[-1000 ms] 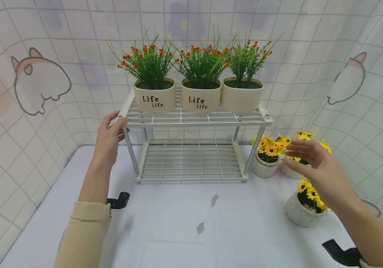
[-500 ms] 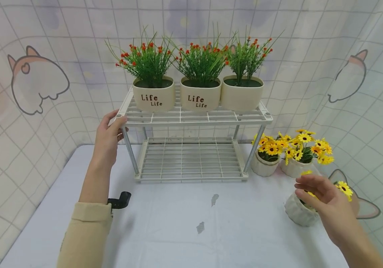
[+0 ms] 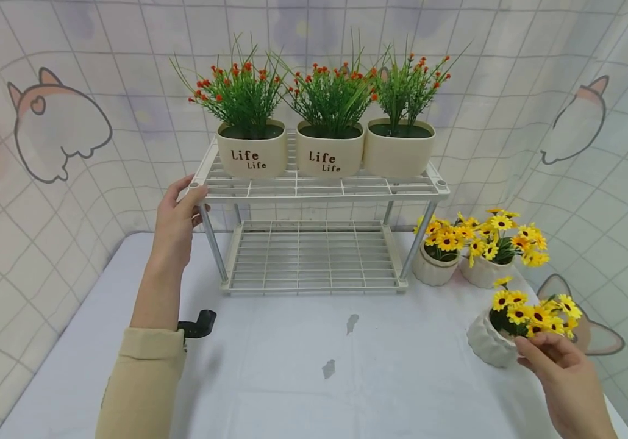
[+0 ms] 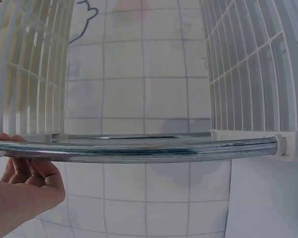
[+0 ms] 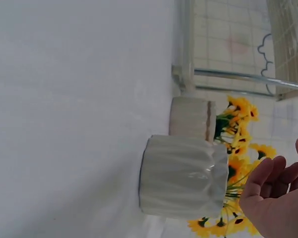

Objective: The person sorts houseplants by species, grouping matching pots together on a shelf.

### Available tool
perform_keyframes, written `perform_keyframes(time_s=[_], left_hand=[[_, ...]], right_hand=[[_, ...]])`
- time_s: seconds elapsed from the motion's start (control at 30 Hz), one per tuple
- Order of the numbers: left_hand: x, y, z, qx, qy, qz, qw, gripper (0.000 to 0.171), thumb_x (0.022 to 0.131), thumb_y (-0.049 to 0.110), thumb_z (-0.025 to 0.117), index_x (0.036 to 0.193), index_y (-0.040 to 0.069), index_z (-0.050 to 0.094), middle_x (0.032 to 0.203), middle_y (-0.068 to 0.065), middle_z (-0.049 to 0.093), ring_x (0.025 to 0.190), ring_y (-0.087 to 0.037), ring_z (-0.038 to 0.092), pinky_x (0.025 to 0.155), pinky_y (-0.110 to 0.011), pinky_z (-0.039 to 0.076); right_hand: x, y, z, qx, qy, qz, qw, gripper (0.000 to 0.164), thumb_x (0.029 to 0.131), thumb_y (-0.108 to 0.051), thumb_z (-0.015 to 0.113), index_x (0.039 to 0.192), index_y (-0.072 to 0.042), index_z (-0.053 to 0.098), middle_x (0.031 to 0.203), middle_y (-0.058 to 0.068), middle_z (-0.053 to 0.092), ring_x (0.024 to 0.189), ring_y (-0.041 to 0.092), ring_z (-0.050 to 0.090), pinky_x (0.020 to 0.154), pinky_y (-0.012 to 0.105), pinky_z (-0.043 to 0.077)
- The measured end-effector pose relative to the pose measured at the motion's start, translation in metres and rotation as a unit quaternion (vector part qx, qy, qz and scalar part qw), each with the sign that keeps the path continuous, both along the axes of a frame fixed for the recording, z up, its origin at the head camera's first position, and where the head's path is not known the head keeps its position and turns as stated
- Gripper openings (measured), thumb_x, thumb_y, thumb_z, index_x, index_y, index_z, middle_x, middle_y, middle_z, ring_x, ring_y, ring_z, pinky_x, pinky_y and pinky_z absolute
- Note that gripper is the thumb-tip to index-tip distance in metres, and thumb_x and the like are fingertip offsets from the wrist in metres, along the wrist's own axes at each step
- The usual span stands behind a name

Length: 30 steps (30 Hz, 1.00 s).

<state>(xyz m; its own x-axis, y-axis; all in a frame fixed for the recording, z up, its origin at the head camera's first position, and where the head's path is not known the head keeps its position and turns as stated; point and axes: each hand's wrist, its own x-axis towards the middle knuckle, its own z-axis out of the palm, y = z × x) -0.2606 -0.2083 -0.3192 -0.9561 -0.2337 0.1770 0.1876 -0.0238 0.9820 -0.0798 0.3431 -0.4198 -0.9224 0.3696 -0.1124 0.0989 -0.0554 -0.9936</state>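
At the left front corner of the white two-tier wire shelf (image 3: 314, 198), my left hand (image 3: 177, 213) grips the upper tier by the top of its metal post. The left wrist view shows those fingers curled behind the post (image 4: 139, 151). My right hand (image 3: 566, 372) is at the near side of a white ribbed flowerpot (image 3: 489, 341) with yellow daisies (image 3: 533, 314). Its fingers are loosely bent, the thumb close to the rim. In the right wrist view these fingers (image 5: 265, 181) hover beside the blossoms, just off the rim, with nothing in them.
Three cream oval planters (image 3: 252, 155) with red-flowered grass stand along the upper tier. Right of the shelf are two more daisy pots, a nearer one (image 3: 436, 268) and another (image 3: 486, 271). A patterned curtain (image 3: 144, 140) backs the white tabletop (image 3: 270, 360).
My right hand has come down and toward me, from above the daisies to the near pot's rim. My left hand keeps its hold on the shelf corner.
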Motion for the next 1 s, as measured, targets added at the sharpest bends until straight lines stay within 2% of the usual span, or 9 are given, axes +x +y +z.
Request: perform_keyframes(time_s=[0.13,0.27,0.33,0.4,0.5,0.63,0.77,0.9,1.0], left_hand=[[-0.001,0.000,0.001,0.010,0.002,-0.003,0.9999,0.055,0.103,0.034,0.063,0.153,0.018,0.045,0.125,-0.006,0.062,0.100,-0.017,0.053,0.097,-0.035,0.035],[-0.002,0.000,0.001,0.003,0.005,-0.003,1.0000,0.056,0.103,0.035,0.062,0.153,0.018,0.045,0.129,-0.007,0.060,0.101,-0.017,0.053,0.099,-0.035,0.035],[-0.001,0.000,0.000,-0.001,0.002,0.000,1.0000,0.056,0.103,0.036,0.062,0.153,0.019,0.045,0.129,-0.007,0.061,0.102,-0.017,0.053,0.099,-0.036,0.035],[-0.001,0.000,0.000,-0.004,-0.002,0.002,1.0000,0.055,0.103,0.036,0.062,0.153,0.019,0.045,0.129,-0.007,0.061,0.102,-0.016,0.053,0.099,-0.036,0.035],[-0.001,-0.001,-0.001,-0.002,-0.002,0.002,1.0000,0.055,0.103,0.036,0.062,0.153,0.019,0.045,0.129,-0.008,0.061,0.102,-0.016,0.053,0.099,-0.036,0.035],[0.000,-0.001,0.000,0.000,0.001,0.002,1.0000,0.055,0.103,0.036,0.062,0.153,0.019,0.045,0.130,-0.009,0.060,0.101,-0.016,0.053,0.098,-0.035,0.035],[0.000,-0.001,0.000,0.004,0.002,0.001,1.0000,0.055,0.103,0.034,0.062,0.152,0.017,0.046,0.130,-0.010,0.061,0.100,-0.016,0.054,0.098,-0.035,0.035],[0.000,0.000,0.001,-0.002,0.003,0.000,1.0000,0.055,0.103,0.035,0.062,0.153,0.017,0.045,0.129,-0.009,0.061,0.100,-0.017,0.054,0.097,-0.035,0.036],[0.000,0.000,0.000,-0.009,0.000,0.003,1.0000,0.056,0.103,0.035,0.062,0.153,0.017,0.045,0.126,-0.006,0.062,0.101,-0.018,0.054,0.097,-0.034,0.037]], right_hand=[[-0.001,-0.001,-0.004,0.007,-0.067,-0.083,0.994,0.023,0.094,-0.017,0.077,0.106,-0.011,0.058,0.098,-0.006,0.055,0.087,0.008,0.056,0.070,0.018,0.051],[-0.014,0.014,-0.029,0.039,-0.123,-0.138,0.982,0.049,0.088,-0.029,0.083,0.122,-0.024,0.047,0.117,-0.007,0.043,0.102,0.009,0.047,0.072,0.013,0.048],[-0.022,0.026,-0.049,0.055,-0.141,-0.140,0.978,0.071,0.085,-0.037,0.085,0.138,-0.031,0.037,0.136,-0.001,0.038,0.122,0.017,0.043,0.089,0.018,0.048],[-0.030,0.038,-0.069,0.055,-0.154,-0.141,0.976,0.099,0.081,-0.040,0.088,0.153,-0.033,0.022,0.153,0.006,0.028,0.140,0.026,0.031,0.106,0.029,0.043],[-0.040,0.044,-0.088,0.049,-0.162,-0.136,0.976,0.126,0.079,-0.040,0.090,0.163,-0.027,-0.004,0.168,0.011,0.001,0.154,0.032,0.006,0.120,0.046,0.023],[-0.048,0.035,-0.091,0.043,-0.175,-0.143,0.973,0.128,0.082,-0.039,0.088,0.162,-0.023,-0.009,0.170,0.011,-0.006,0.156,0.030,-0.001,0.121,0.046,0.018],[-0.048,0.015,-0.077,0.036,-0.172,-0.145,0.974,0.127,0.083,-0.037,0.087,0.161,-0.021,-0.012,0.169,0.010,-0.009,0.156,0.029,-0.004,0.121,0.044,0.016],[-0.047,0.001,-0.067,0.032,-0.154,-0.148,0.976,0.128,0.083,-0.036,0.088,0.160,-0.021,-0.013,0.168,0.012,-0.009,0.155,0.029,-0.002,0.121,0.043,0.016],[-0.049,-0.001,-0.067,0.032,-0.157,-0.149,0.976,0.123,0.085,-0.036,0.085,0.159,-0.023,-0.012,0.169,0.012,-0.005,0.155,0.028,0.002,0.121,0.042,0.017]])
